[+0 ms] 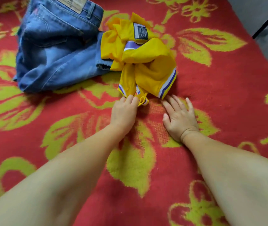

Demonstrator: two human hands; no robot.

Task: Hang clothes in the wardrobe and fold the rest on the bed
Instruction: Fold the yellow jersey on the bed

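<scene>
A crumpled yellow jersey [139, 62] with purple and white trim lies in the middle of the bed. Beside it on the left lie blue jeans [55, 46], roughly folded, their hem touching the jersey. My left hand [124, 111] reaches to the jersey's near edge and its fingertips pinch the trim there. My right hand [179, 118] lies flat on the blanket with fingers spread, its fingertips just touching the jersey's striped hem.
The bed is covered by a red blanket [211, 88] with yellow-green flower patterns. At the top right, past the bed's edge, there is grey floor [260, 12] with a dark bar across it.
</scene>
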